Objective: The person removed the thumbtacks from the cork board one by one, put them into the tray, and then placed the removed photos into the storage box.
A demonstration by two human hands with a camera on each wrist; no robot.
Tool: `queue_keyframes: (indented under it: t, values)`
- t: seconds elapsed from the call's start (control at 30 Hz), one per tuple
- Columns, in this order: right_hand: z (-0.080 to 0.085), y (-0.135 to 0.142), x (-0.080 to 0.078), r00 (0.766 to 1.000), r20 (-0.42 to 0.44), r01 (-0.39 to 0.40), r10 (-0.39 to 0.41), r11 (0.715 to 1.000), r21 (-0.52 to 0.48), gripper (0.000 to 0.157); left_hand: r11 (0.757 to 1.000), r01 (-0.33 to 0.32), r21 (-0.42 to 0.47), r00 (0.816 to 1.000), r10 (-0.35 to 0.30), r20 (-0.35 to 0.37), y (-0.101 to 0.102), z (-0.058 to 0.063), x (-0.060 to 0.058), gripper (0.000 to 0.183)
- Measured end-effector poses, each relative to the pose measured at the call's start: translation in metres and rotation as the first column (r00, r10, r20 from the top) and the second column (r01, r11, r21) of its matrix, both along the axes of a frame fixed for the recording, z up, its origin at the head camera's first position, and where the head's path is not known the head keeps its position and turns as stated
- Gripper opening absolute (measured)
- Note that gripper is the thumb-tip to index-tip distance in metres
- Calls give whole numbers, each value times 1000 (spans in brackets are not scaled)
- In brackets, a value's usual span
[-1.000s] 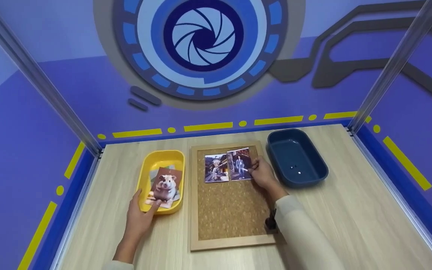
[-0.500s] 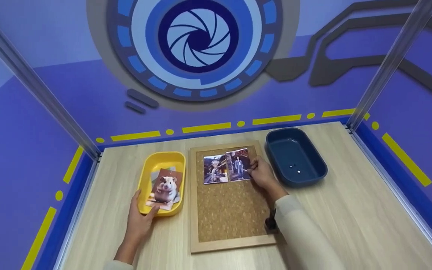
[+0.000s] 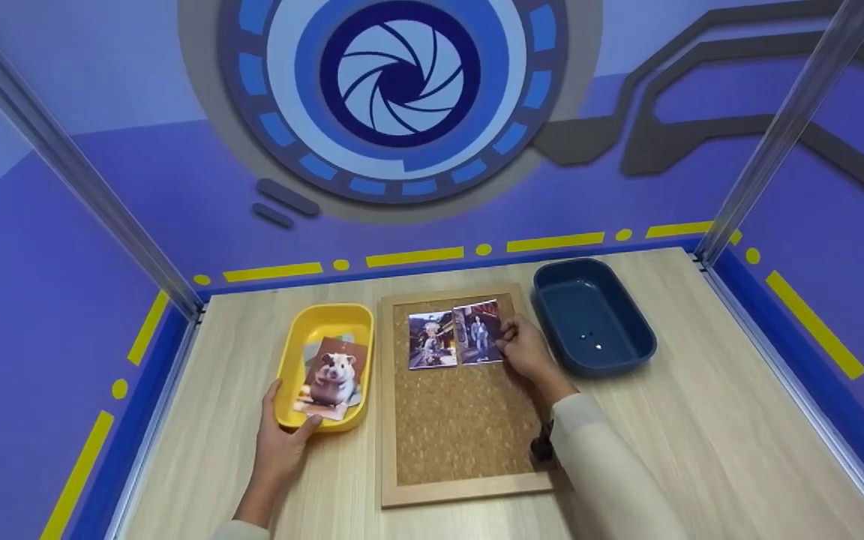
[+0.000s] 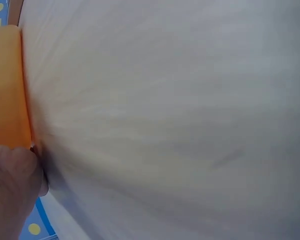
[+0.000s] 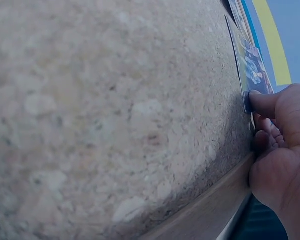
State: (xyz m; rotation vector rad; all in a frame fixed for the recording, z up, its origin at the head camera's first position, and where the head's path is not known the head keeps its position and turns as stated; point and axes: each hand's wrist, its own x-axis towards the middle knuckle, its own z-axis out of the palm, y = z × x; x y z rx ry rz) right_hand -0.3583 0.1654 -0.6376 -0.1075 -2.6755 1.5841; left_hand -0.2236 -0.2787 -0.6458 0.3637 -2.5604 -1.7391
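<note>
My left hand (image 3: 280, 448) grips the near left corner of a yellow tray (image 3: 288, 345), with the thumb at its front rim. A hamster photo (image 3: 333, 375) lies on top of other pictures in that tray. On the upper part of a wood-framed cork board (image 3: 462, 427), two photos stand side by side. My right hand (image 3: 529, 349) pinches the right edge of the photo of a standing person (image 3: 477, 334); in the right wrist view the thumb lies on this photo's (image 5: 255, 70) corner and the other fingers are curled. The left photo (image 3: 432, 341) shows a figure in a street.
A dark blue tray (image 3: 589, 300) stands right of the board, with a few small shiny pieces (image 3: 591, 340) inside. Printed blue-purple walls (image 3: 402, 232) enclose the wooden table (image 3: 739, 420) at the back and both sides.
The yellow tray has shifted very slightly toward the board, and my left thumb has drawn back from over the hamster photo to the rim. My right hand keeps its place on the photo.
</note>
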Motion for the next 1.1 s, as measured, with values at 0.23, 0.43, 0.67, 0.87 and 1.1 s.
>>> queue_keyframes:
  t: [0.23,0.43,0.67,0.87,1.1]
  values:
    - [-1,1,0,1000,11,-4,4,1000,-12,17,999,-19,39,1000,19,-3,-1,-6,1,101]
    - [-2,3,-1,1000,12,10,-9,998,-55,19,997,-33,67,999,33,7,-1,-6,4,102]
    - [0,3,-1,999,29,21,-18,996,-90,22,998,-37,55,999,37,10,-1,-3,6,106]
    - [1,6,0,999,37,30,-26,994,-105,23,997,-45,69,999,44,25,2,-3,7,109]
    - [0,4,-2,998,37,53,-49,992,-115,23,996,-62,58,997,60,43,1,-3,7,106]
